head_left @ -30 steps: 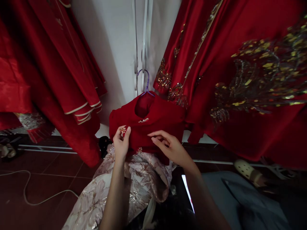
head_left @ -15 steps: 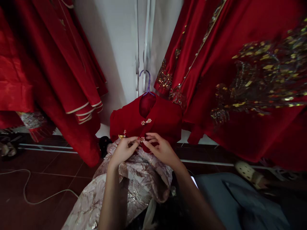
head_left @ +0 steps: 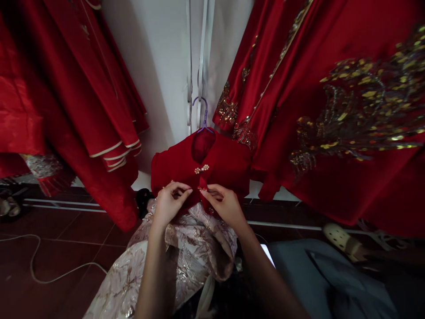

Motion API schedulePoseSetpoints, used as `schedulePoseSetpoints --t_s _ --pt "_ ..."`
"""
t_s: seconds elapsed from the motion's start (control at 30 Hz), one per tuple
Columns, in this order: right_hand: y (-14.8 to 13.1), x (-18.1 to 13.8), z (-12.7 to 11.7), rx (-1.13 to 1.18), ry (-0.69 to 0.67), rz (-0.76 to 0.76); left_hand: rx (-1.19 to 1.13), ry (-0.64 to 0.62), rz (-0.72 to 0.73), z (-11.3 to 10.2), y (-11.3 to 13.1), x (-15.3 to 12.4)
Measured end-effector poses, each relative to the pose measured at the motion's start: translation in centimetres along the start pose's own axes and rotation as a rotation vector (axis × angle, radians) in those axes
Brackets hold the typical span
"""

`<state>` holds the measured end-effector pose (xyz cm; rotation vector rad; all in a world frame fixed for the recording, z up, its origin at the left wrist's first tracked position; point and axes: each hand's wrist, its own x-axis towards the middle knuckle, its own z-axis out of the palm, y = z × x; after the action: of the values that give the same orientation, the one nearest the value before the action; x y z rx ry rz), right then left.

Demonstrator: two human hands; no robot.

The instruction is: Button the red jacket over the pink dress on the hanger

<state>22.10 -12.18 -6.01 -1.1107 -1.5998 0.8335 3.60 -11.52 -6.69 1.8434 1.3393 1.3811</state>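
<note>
In the head view, a red cloth garment (head_left: 229,161) hangs on a thin purple hook-topped hanger (head_left: 205,117), in front of both hands. The right hand (head_left: 226,203) has its grip pinched closed on the garment's front edge; the left hand (head_left: 168,204) has fingertips nearly meeting, contents impossible to tell. The cloth looks light, limp; best held by its edge, sparing the delicate pearly beaded clasp (head_left: 201,169).

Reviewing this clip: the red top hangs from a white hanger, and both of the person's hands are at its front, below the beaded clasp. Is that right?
Not quite: the hanger is purple, not white, as the head view shows. The rest stands: the red top hangs from it, with the left hand and right hand at its front, below the beaded clasp.
</note>
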Motion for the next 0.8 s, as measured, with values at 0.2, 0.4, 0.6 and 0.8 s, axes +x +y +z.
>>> schedulePoseSetpoints --t_s 0.2,0.4,0.6,0.8 --pt "0.8 0.7 -0.9 0.108 0.258 0.004 0.146 0.163 -0.101 -2.6 -3.5 -0.1" --pt "0.4 0.9 -1.3 0.166 0.320 -0.053 -0.017 0.029 -0.126 -2.3 -4.0 0.1" --pt "-1.8 0.6 1.2 0.203 0.308 -0.125 -0.191 0.113 -0.185 -1.2 -3.4 0.5" --pt "-0.4 2.2 6.1 0.123 0.136 -0.156 -0.280 0.130 -0.193 -0.9 -2.5 0.6"
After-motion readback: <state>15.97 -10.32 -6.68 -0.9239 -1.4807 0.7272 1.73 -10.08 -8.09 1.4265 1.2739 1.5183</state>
